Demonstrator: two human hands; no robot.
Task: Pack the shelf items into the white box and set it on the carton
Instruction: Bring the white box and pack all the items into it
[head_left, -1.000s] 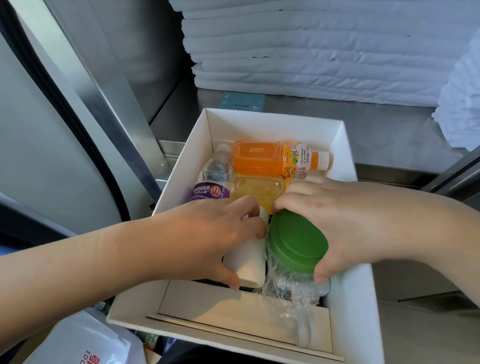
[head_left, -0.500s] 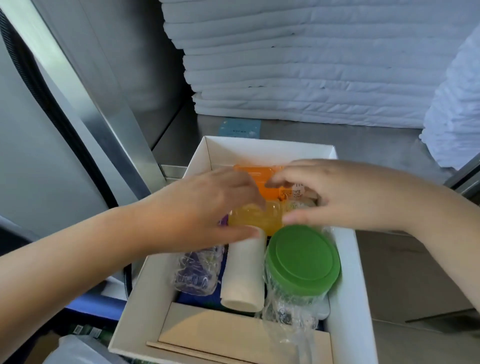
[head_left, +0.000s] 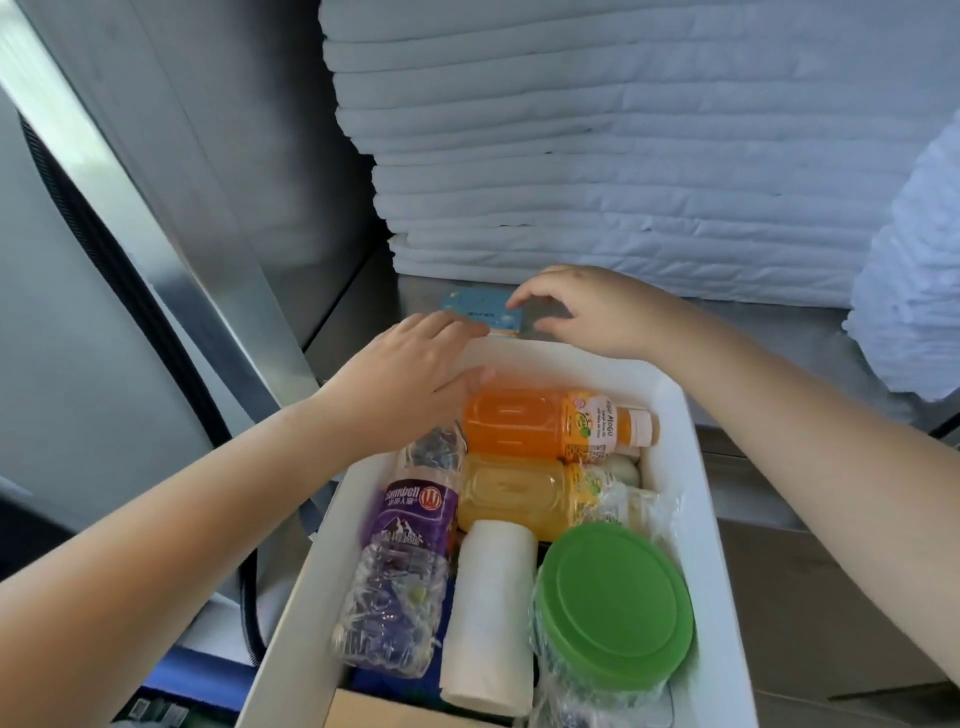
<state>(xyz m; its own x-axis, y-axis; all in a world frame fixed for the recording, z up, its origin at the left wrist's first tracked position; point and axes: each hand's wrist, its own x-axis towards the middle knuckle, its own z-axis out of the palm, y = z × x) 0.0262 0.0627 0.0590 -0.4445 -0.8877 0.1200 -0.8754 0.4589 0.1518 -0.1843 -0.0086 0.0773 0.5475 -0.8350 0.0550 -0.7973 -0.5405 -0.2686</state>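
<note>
**Both hands at a blue packet behind the packed white box**

The white box (head_left: 698, 525) sits in front of a steel shelf (head_left: 769, 338), its far rim against the shelf edge. Inside, an orange juice bottle (head_left: 540, 423) lies crosswise along the far wall, with a yellow juice bottle (head_left: 514, 493) touching it on the near side. A water bottle with a purple label (head_left: 410, 540) runs lengthwise down the left wall. A white roll (head_left: 493, 613) lies beside it, and a green-lidded jar (head_left: 615, 603) stands at the right.

The blue packet (head_left: 475, 306) lies flat on the shelf, just beyond the box rim. The left hand (head_left: 410, 384) reaches over the rim, fingers nearly straight, tips at the packet's near edge. The right hand (head_left: 597, 312) arches over the packet's right end, forefinger on its top — whether it actually pinches the packet cannot be told. The hands are near each other but not touching. Stacked white pads (head_left: 623, 156) fill the shelf behind.
</note>
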